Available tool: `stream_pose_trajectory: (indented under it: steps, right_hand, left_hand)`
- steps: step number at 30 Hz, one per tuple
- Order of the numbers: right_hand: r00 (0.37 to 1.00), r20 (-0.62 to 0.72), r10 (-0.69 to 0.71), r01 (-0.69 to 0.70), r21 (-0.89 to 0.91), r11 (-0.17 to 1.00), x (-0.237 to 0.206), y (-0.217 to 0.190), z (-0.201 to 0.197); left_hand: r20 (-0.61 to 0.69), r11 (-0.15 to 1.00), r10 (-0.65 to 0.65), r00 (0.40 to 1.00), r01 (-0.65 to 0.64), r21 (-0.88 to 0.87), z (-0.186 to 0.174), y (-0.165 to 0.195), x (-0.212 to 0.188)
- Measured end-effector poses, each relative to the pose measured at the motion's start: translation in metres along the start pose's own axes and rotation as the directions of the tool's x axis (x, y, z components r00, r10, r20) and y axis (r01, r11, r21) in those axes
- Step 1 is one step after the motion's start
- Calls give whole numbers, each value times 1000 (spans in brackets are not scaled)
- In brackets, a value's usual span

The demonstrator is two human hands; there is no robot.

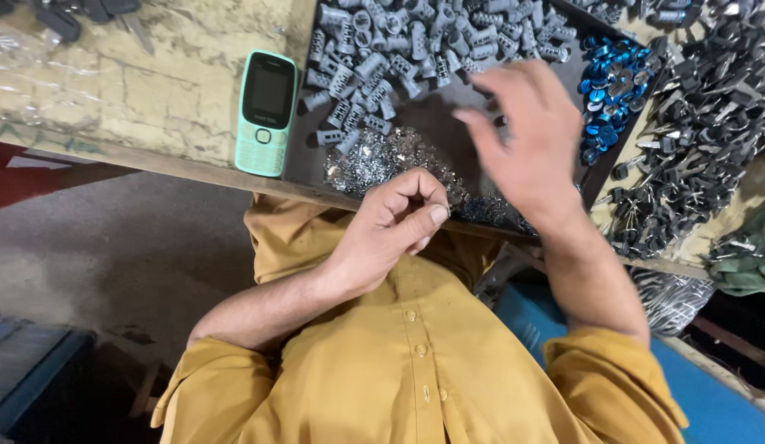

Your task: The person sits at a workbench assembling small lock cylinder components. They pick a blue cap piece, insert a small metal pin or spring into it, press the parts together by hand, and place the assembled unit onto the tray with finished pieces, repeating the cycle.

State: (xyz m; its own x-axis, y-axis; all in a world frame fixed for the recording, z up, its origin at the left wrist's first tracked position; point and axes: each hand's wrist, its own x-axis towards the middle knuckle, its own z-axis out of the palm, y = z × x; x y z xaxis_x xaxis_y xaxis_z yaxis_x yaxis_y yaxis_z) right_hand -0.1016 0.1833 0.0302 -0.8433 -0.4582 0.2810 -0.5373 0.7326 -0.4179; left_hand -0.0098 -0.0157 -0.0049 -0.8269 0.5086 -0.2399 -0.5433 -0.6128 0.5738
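Note:
My left hand (396, 220) is curled into a loose fist at the near edge of a dark tray (448, 111), with the thumb pressed against the forefinger. Nothing shows inside it. It rests beside a heap of tiny silvery metal bits (374, 160). My right hand (522, 136) hovers blurred over the tray's middle, fingers spread and holding nothing. Several grey ribbed metal cylinders (415, 41) fill the tray's far part. A cluster of shiny blue rings (610, 86) lies at its right side.
A mint-green push-button phone (266, 111) lies on the worn bench (136, 82) left of the tray. A large pile of black-headed keys (703, 131) covers the bench on the right. Green cloth (748, 255) sits at the right edge, and a dark box (29, 370) stands at lower left.

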Motion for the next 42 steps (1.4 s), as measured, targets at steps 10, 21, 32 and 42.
stream_pose_trajectory:
  steps: [10, 21, 32, 42]
  right_hand:
    - [979, 85, 186, -194, 96, 976, 21, -16, 4]
    - [872, 2, 490, -341, 722, 603, -82, -60, 12]
    - [874, -18, 486, -323, 726, 608, -96, -62, 1]
    - [918, -61, 391, -282, 591, 756, -92, -63, -8]
  left_hand:
    - [-53, 997, 56, 997, -53, 50, -8, 8, -5]
    - [59, 991, -2, 998, 10, -130, -2, 2, 8]
    - [31, 997, -74, 997, 74, 17, 8, -3, 6]
    - [64, 964, 17, 998, -33, 264, 9, 0, 4]
